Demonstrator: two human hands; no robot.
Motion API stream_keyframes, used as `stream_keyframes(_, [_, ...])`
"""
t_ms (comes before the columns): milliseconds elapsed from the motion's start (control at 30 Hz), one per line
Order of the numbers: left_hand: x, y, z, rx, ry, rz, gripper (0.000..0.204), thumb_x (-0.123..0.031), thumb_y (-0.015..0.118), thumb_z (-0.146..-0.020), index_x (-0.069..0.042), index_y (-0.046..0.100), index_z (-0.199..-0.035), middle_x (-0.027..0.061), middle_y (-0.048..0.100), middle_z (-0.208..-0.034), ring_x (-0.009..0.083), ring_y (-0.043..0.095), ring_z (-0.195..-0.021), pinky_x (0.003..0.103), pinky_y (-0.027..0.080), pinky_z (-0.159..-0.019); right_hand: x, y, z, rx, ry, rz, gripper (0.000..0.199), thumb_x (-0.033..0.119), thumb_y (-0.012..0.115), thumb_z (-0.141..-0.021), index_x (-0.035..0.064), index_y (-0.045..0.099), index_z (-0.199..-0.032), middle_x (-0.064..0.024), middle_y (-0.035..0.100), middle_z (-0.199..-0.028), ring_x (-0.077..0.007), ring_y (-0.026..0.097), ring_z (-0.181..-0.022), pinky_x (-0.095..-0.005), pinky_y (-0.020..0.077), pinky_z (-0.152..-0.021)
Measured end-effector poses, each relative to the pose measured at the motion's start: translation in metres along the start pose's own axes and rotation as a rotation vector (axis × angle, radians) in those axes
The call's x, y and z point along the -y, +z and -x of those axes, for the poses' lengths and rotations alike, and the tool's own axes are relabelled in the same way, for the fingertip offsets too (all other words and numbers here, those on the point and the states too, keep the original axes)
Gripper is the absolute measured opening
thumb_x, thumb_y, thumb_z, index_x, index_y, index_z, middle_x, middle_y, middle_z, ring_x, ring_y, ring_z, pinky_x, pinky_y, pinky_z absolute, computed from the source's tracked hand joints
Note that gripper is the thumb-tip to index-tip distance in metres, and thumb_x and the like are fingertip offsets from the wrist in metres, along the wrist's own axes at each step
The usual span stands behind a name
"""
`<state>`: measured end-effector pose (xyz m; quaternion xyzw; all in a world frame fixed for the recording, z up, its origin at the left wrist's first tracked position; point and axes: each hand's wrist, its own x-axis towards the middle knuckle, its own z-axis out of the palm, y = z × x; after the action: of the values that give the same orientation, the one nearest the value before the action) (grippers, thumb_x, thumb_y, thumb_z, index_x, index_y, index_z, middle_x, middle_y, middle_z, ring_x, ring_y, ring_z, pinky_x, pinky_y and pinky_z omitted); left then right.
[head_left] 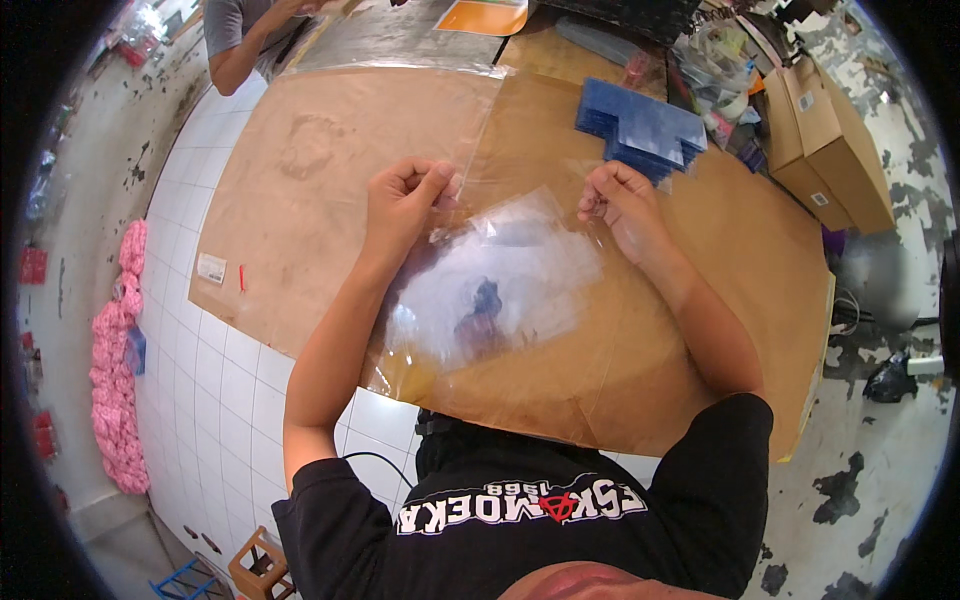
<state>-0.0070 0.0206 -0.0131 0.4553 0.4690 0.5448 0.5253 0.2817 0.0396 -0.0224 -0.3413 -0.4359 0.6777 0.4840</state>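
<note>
With left hand [418,198] and right hand [622,208] each pinched, any hold unclear, a brushing left forearm [365,300] could slide slippery plastic sheets [545,275] off the surface's [660,350] near edge.

Plastic film [545,275] on table [610,390] between forearms [345,325], stack [650,125] behind right hand [625,205], carton [840,145] right of stack

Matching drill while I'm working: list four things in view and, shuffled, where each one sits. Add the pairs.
Things:
1. blue stack
2. clear plastic
3. brown cardboard
4. pink bundle

Places:
A. far left of the view
B. toward the right rim of the view
C. just beyond the right hand
D. mid-view, on the brown tabletop

Pairs: 1-C, 2-D, 3-B, 4-A
</note>
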Motion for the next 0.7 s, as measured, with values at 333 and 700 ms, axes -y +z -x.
stream_keyframes(333, [-0.023, 0.0, 0.011, 0.057, 0.216, -0.082, 0.014, -0.011, 0.067, -0.088, 0.003, 0.067, -0.088, 0.0049, 0.066, -0.074, 0.009, 0.061, -0.065, 0.022, 0.05, -0.057, 0.025, 0.021, 0.005, -0.101, -0.133, 0.233, 0.016, 0.02, 0.061, -0.093, 0.0044, 0.061, -0.089, -0.0012, 0.059, -0.075, -0.009, 0.054, -0.064, -0.024, 0.0464, -0.059])
stream_keyframes(700, [-0.047, -0.05, 0.051, -0.188, 0.005, -0.174, 0.025, -0.022, 0.063, -0.092, 0.001, 0.063, -0.082, 0.0054, 0.062, -0.066, 0.0111, 0.059, -0.055, 0.024, 0.05, -0.051, 0.015, 0.083, -0.044, 0.019, -0.039, 0.47, 0.031, 0.027, 0.06, -0.092, 0.0063, 0.057, -0.069, 0.0008, 0.053, -0.061, -0.0077, 0.049, -0.053, -0.0232, 0.0405, -0.048])
